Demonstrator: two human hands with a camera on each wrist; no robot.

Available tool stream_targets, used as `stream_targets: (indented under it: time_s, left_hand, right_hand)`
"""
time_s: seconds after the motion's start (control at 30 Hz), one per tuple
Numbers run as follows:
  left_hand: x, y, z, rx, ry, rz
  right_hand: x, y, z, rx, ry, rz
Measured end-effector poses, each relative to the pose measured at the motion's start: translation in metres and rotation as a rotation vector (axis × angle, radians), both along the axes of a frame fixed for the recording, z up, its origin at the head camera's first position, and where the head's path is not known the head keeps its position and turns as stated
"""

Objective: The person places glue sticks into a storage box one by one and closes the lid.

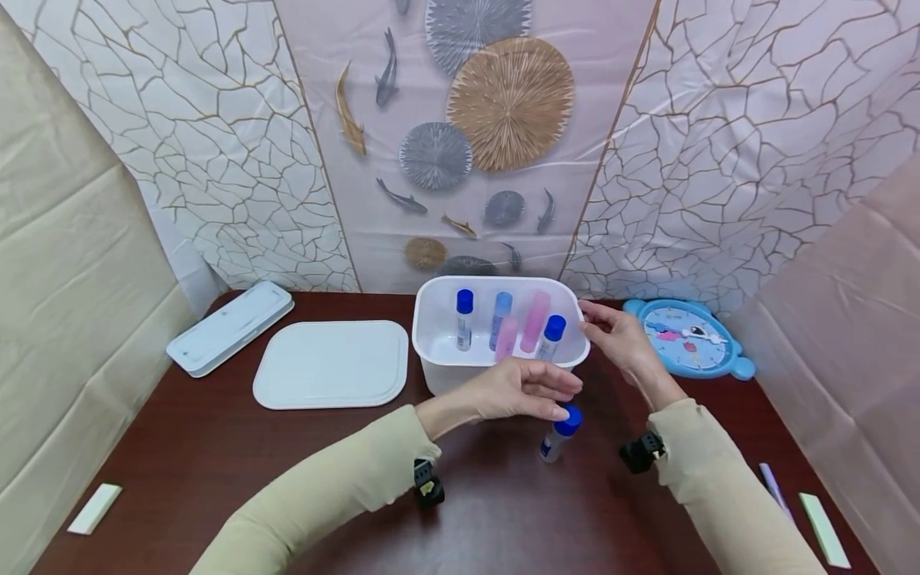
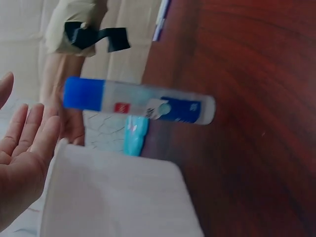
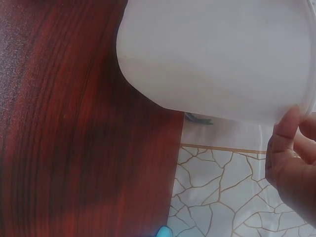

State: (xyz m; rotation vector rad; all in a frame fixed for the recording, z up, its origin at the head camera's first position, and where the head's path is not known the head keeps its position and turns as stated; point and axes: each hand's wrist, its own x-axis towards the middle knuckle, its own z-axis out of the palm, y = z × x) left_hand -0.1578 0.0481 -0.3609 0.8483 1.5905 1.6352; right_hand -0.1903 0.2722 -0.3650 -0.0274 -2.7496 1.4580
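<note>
A white plastic bin point(image 1: 453, 377) stands at the back of the table, with several glue sticks inside, among them a pink glue stick point(image 1: 535, 321) and a blue-capped glue stick point(image 1: 465, 319). My right hand point(image 1: 624, 342) pinches the bin's right rim between thumb and fingers. In front of the bin, another clear glue stick point(image 1: 557, 438) with a blue cap looks upright. My left hand point(image 1: 512, 390) is just above and beside its cap, fingers extended. The left wrist view shows this glue stick point(image 2: 143, 101) apart from the visible fingers of the left hand point(image 2: 27, 158).
A white lid point(image 1: 331, 365) lies left of the bin, with a white case point(image 1: 230, 327) behind it. The blue toy clock point(image 1: 688, 339) lies at the back right. Pale green-white blocks sit near both sides, and a purple pen point(image 1: 776, 491) lies at the right edge.
</note>
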Motion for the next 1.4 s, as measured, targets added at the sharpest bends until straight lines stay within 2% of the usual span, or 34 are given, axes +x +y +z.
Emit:
stream_targets:
  time_s: [0.27,0.63,0.77,0.9,0.97,1.03,1.2,1.3,1.4]
  left_hand:
    - [0.003,0.012,-0.016,-0.054,-0.001,0.006]
    - [0.001,0.018,-0.033,-0.100,0.086,-0.005]
    - [0.001,0.019,-0.037,-0.099,0.116,0.003]
    - [0.001,0.017,-0.033,-0.086,0.134,0.011]
    - [0.000,0.014,-0.026,-0.071,0.131,0.014]
    - [-0.002,0.009,-0.013,-0.051,0.119,0.016]
    - [-0.014,-0.015,0.035,0.024,0.140,0.037]
    - [-0.027,-0.036,0.064,0.067,0.158,0.111]
    - [-0.042,-0.056,0.084,0.070,0.172,0.209]
  right_hand:
    - [0.000,-0.001,0.001,-0.021,-0.011,0.007]
    - [0.000,-0.003,0.002,-0.043,-0.021,0.005]
    - [0.000,-0.002,0.002,-0.040,-0.028,0.004]
    - [0.001,-0.002,0.001,-0.034,-0.026,0.003]
    - [0.001,-0.002,0.001,-0.030,-0.026,0.002]
    - [0.001,-0.002,0.001,-0.026,-0.022,0.004]
    - [0.000,-0.002,0.000,-0.035,-0.011,0.010]
    - [-0.001,-0.002,0.000,-0.045,-0.022,0.012]
    - [-0.001,-0.001,0.001,-0.047,-0.041,0.009]
